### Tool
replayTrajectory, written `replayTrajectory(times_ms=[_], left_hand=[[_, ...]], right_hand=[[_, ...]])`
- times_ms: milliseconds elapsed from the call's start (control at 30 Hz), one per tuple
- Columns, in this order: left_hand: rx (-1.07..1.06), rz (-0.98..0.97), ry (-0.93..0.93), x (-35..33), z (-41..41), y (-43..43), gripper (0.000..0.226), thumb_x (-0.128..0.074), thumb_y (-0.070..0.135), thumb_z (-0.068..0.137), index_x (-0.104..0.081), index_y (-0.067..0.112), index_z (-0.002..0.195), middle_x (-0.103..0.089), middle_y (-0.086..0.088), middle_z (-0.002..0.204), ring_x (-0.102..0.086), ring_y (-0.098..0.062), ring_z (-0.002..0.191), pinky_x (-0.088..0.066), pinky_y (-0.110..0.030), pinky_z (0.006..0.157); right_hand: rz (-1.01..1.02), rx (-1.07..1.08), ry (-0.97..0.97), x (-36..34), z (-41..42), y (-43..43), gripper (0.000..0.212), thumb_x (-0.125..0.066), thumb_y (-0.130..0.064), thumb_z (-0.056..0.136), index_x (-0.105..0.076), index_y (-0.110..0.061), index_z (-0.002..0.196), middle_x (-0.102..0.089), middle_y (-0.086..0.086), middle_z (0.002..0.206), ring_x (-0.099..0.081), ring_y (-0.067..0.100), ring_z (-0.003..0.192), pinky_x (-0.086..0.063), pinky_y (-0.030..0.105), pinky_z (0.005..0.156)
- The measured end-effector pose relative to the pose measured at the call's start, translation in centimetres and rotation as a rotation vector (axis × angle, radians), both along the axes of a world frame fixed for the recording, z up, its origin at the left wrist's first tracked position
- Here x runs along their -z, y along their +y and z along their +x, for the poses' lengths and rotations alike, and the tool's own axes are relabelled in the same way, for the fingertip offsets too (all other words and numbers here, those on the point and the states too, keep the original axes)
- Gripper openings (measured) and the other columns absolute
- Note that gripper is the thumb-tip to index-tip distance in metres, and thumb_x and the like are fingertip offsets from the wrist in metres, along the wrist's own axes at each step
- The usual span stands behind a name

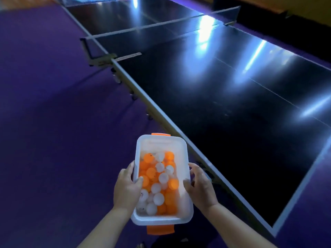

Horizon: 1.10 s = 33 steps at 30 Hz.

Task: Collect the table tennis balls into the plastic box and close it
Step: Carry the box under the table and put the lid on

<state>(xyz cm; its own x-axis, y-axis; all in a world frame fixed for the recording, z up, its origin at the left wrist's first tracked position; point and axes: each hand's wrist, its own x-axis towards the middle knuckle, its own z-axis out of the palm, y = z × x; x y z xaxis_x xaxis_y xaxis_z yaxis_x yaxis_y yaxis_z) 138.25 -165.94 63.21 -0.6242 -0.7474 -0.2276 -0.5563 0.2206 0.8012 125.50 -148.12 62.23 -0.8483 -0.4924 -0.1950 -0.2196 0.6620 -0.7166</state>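
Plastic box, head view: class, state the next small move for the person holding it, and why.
Probably set the plastic box down on the table at its right. The left hand and right hand both grip its walls, so neither is free; it holds orange and white balls, is open on top, and no lid shows.

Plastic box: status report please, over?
Left hand and right hand hold plastic box by its sides. Orange and white table tennis balls inside; no lid on. Nothing blocking.
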Motion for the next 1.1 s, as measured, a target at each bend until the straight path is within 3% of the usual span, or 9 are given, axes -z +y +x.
replayTrajectory(times_ms=[100,267,400,667,767,933,1033,1100], left_hand=[[-0.083,0.007,-0.046,0.3,2.2,0.0,0.054,-0.058,0.019,0.088,-0.041,0.025,0.14,-0.05,0.008,0.102,-0.05,-0.006,0.085,-0.037,-0.018,0.063],[-0.206,0.034,-0.096,2.3,3.1,2.5,0.054,-0.062,0.024,0.086,-0.045,0.022,0.137,-0.053,0.007,0.113,-0.052,-0.01,0.103,-0.041,-0.024,0.077],[-0.354,0.078,-0.168,5.5,2.6,6.4,0.051,-0.064,0.024,0.082,-0.05,0.024,0.131,-0.059,0.005,0.117,-0.057,-0.016,0.107,-0.047,-0.031,0.085],[-0.511,0.258,-0.273,15.6,2.0,11.2,0.026,-0.064,0.029,0.084,-0.054,0.021,0.107,-0.062,0.011,0.091,-0.059,-0.01,0.083,-0.04,-0.022,0.062],[-0.517,0.279,-0.325,21.2,2.3,10.6,0.017,-0.062,0.033,0.086,-0.054,0.022,0.097,-0.061,0.012,0.084,-0.061,-0.014,0.081,-0.042,-0.028,0.064],[-0.488,0.25,-0.375,32.9,2.3,8.9,0.017,-0.057,0.034,0.09,-0.045,0.022,0.09,-0.051,0.009,0.077,-0.049,-0.013,0.071,-0.032,-0.027,0.056],[-0.477,0.231,-0.361,40.7,2.4,8.2,0.015,-0.054,0.032,0.092,-0.044,0.021,0.09,-0.05,0.01,0.076,-0.045,-0.005,0.063,-0.028,-0.019,0.049],[-0.451,0.211,-0.35,46.2,2.6,8.1,0.015,-0.055,0.029,0.092,-0.044,0.02,0.089,-0.051,0.007,0.079,-0.044,-0.006,0.063,-0.027,-0.02,0.049]], right_hand=[[-0.017,-0.074,-0.063,1.1,0.8,-0.9,0.048,-0.057,-0.026,0.088,-0.038,-0.034,0.131,-0.054,-0.012,0.109,-0.055,0.001,0.086,-0.045,0.015,0.069],[0.052,-0.232,-0.122,2.6,-1.1,-0.2,0.051,-0.059,-0.025,0.087,-0.037,-0.034,0.133,-0.051,-0.021,0.099,-0.055,0.0,0.081,-0.039,0.014,0.059],[0.122,-0.376,-0.139,5.3,-3.7,0.8,0.051,-0.06,-0.024,0.087,-0.038,-0.031,0.132,-0.052,-0.017,0.102,-0.054,-0.001,0.08,-0.038,0.013,0.058],[0.282,-0.231,-0.268,16.1,-3.6,3.2,0.05,-0.055,-0.019,0.091,-0.036,-0.025,0.137,-0.056,-0.003,0.12,-0.053,0.013,0.096,-0.043,0.029,0.074],[0.319,-0.163,-0.357,21.7,-2.6,2.6,0.05,-0.052,-0.018,0.092,-0.034,-0.021,0.139,-0.053,0.003,0.123,-0.052,0.017,0.101,-0.042,0.031,0.08],[0.385,-0.156,-0.339,33.2,-1.7,1.4,0.044,-0.053,-0.015,0.091,-0.043,-0.013,0.134,-0.058,0.008,0.113,-0.056,0.019,0.095,-0.046,0.032,0.077],[0.426,-0.196,-0.291,40.8,-1.6,0.5,0.047,-0.053,-0.017,0.09,-0.042,-0.015,0.135,-0.059,0.009,0.116,-0.058,0.021,0.1,-0.05,0.037,0.082],[0.454,-0.232,-0.239,46.1,-1.8,0.2,0.048,-0.052,-0.02,0.089,-0.041,-0.018,0.135,-0.061,0.008,0.115,-0.059,0.023,0.101,-0.051,0.037,0.081]])
